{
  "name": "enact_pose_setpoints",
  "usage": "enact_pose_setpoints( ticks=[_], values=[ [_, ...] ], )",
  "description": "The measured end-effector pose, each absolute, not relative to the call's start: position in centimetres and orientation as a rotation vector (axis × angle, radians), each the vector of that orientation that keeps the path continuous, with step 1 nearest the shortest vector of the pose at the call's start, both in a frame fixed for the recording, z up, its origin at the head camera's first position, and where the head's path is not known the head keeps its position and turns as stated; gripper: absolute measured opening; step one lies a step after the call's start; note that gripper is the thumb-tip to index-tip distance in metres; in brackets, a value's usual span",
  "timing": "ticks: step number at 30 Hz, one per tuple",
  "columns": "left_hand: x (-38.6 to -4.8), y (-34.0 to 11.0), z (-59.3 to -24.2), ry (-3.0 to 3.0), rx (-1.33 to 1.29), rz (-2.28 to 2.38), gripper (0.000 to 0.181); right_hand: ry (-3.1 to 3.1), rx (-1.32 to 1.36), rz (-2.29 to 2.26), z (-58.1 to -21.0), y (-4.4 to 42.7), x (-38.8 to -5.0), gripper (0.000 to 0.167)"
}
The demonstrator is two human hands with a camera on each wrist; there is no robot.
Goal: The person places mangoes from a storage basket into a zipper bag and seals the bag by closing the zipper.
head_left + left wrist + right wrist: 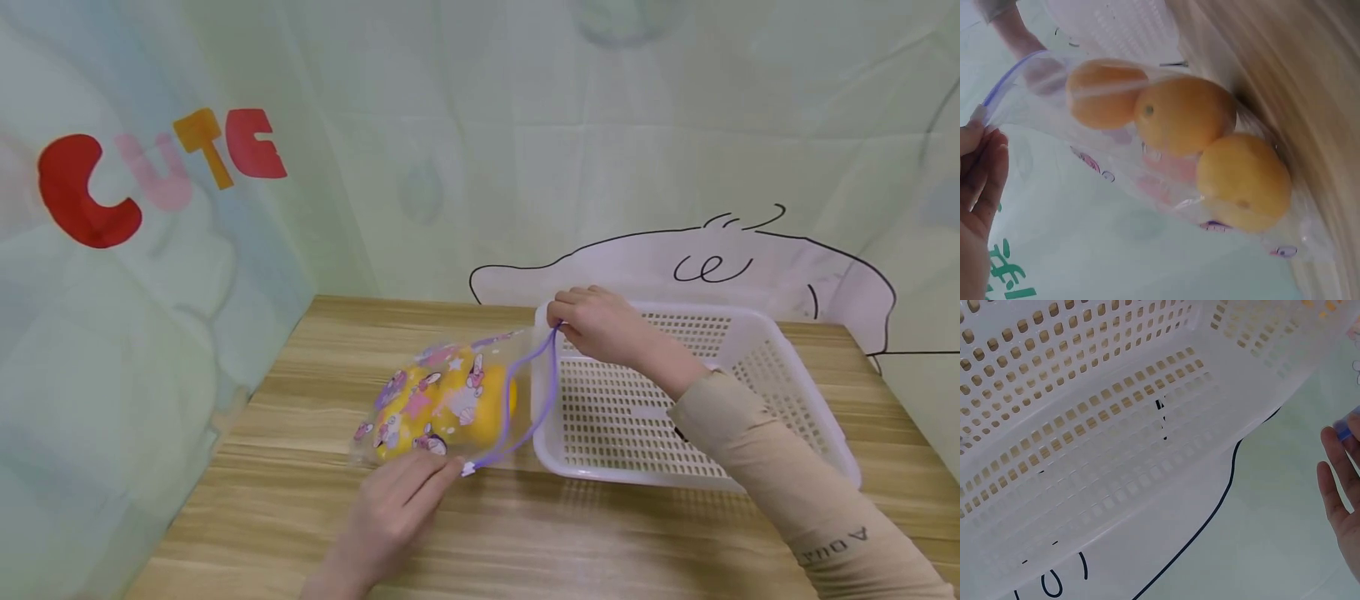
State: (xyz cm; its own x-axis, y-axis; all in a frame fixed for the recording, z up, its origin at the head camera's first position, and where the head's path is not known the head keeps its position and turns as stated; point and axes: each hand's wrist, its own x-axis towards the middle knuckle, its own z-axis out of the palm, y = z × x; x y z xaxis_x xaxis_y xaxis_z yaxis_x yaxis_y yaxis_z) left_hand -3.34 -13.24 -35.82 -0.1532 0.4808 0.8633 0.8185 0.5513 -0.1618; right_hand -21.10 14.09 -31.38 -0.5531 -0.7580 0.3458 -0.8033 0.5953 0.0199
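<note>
A clear printed zip bag with a purple zip strip lies on the table, left of a white basket. Inside it are oranges; the left wrist view shows three through the plastic. My left hand pinches the near end of the strip, by a small white slider. Over the basket's far left corner, my right hand pinches the strip's far end. The bag's mouth stretches between both hands, its two purple edges apart in the middle. In the right wrist view, only a bit of purple strip shows at the fingertips.
The white perforated basket stands on the wood-grain table, right beside the bag's mouth, under my right forearm. Printed cloth hangs behind the table and along its left side, with coloured letters on the left.
</note>
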Motion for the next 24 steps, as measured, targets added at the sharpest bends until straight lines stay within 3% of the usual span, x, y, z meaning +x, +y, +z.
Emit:
enact_pose_setpoints(
  ticks=[24],
  values=[
    [-3.8,-17.5,-34.3,-1.812,-0.726,-0.467,0.029,-2.506,1.254,0.295,-31.6,14.6,-20.3,0.008]
  ],
)
